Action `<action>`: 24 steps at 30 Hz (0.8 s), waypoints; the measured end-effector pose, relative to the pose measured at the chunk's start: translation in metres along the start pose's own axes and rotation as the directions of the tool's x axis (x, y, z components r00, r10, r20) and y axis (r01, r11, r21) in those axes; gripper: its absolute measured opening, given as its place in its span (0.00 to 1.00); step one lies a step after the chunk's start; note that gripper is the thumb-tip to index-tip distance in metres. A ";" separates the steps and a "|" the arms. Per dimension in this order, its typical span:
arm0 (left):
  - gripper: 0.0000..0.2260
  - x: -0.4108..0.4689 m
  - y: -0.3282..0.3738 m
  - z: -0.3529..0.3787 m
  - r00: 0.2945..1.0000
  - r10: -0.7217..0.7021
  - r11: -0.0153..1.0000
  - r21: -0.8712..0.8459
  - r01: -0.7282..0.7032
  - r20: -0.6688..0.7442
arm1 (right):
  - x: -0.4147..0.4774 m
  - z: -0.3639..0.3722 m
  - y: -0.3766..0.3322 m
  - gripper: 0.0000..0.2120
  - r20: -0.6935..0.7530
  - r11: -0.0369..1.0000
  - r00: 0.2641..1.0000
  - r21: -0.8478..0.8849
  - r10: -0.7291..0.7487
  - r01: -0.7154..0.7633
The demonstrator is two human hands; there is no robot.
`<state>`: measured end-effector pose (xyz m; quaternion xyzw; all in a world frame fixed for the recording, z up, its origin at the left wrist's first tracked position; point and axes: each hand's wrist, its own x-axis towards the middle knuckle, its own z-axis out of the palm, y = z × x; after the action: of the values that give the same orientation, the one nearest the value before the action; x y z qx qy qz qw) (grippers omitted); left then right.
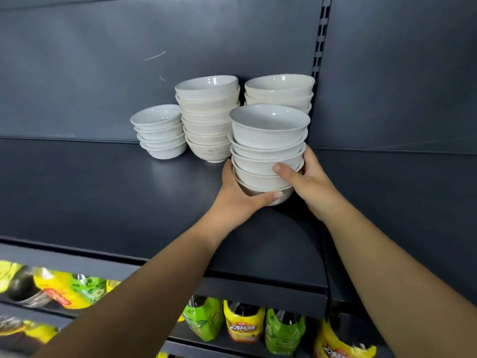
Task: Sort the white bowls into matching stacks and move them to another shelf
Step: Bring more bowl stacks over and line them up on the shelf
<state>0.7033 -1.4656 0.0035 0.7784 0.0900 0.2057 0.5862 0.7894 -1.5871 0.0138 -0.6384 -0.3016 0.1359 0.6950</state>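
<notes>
Left hand [237, 196] and right hand [308, 178] held a stack of empty white bowls [268, 140] in a curled grip; three more stacks [206, 117] stood behind on the dark shelf [103, 189].

Colour log. The front stack [268, 140] is plain glossy white with no pattern; its lowest bowl shades grey-brown near the rim. The small stack [160, 133] is cool white. The middle stack [207, 115] is cream, and its bottom bowl has faint grey speckling. The rear right stack [280, 90] is cream, yellower than the front one.

The shelf [103, 192] is matte dark slate blue. The back panel [103, 60] is the same slate, with thin pale scratch marks [154, 56]. The slotted upright [320, 42] is black.

Below are yellow-labelled bottles [244, 324] with red-and-white lettering and green-labelled bottles [204, 319] — contents dark.
</notes>
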 end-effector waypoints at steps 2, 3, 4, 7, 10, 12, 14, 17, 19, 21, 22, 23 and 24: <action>0.44 -0.008 -0.002 -0.005 0.997 -0.069 0.998 -0.002 0.069 0.035 | -0.006 0.000 -0.005 0.27 -0.051 1.000 0.999 -0.019 -0.010 0.009; 0.40 -0.015 0.000 -0.009 0.994 -0.097 0.995 -0.008 0.098 0.054 | -0.012 0.001 -0.007 0.23 -0.081 0.999 0.997 -0.047 -0.011 0.007; 0.34 -0.024 0.003 -0.016 0.991 -0.125 0.992 -0.002 0.125 0.057 | -0.018 0.002 -0.008 0.20 -0.117 0.996 0.993 -0.084 -0.008 -0.002; 0.25 -0.055 0.012 -0.039 0.988 -0.157 0.987 0.041 0.157 -0.009 | -0.041 0.012 -0.011 0.20 -0.232 0.973 0.973 -0.229 -0.018 -0.036; 0.17 -0.099 0.014 -0.069 0.992 -0.029 0.994 0.097 0.041 -0.125 | -0.073 0.040 -0.018 0.27 -0.316 0.911 0.943 -0.410 -0.102 -0.039; 0.14 -0.134 0.009 -0.093 0.978 0.010 0.993 0.120 0.015 -0.207 | -0.095 0.069 -0.023 0.28 -0.272 0.869 0.947 -0.494 -0.172 0.016; 0.12 -0.178 0.003 -0.124 0.960 0.034 0.984 0.177 0.017 -0.279 | -0.118 0.108 -0.025 0.28 -0.163 0.816 0.954 -0.566 -0.250 0.118; 0.20 -0.249 -0.009 -0.171 0.923 0.074 0.907 0.410 0.095 -0.377 | -0.150 0.173 -0.019 0.28 0.015 0.720 0.930 -0.629 -0.367 0.294; 0.18 -0.305 -0.024 -0.206 0.883 0.131 0.804 0.569 0.172 -0.451 | -0.175 0.223 -0.006 0.28 0.140 0.663 0.908 -0.641 -0.394 0.386; 0.15 -0.352 -0.037 -0.231 0.857 0.141 0.712 0.652 0.259 -0.495 | -0.198 0.254 0.010 0.30 0.260 0.606 0.888 -0.656 -0.380 0.451; 0.14 -0.392 -0.043 -0.251 0.829 0.114 0.676 0.654 0.339 -0.548 | -0.214 0.282 0.018 0.30 0.343 0.583 0.860 -0.633 -0.378 0.509; 0.14 -0.428 -0.050 -0.269 0.791 0.091 0.645 0.641 0.417 -0.605 | -0.229 0.305 0.026 0.31 0.424 0.558 0.830 -0.614 -0.363 0.558; 0.13 -0.467 -0.058 -0.285 0.739 0.079 0.609 0.619 0.496 -0.670 | -0.244 0.330 0.036 0.31 0.500 0.542 0.801 -0.595 -0.329 0.594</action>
<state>0.1677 -1.3772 -0.0872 0.8138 0.4585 0.3229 0.1522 0.4102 -1.4564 -0.0800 -0.7229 -0.6006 -0.0821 0.3317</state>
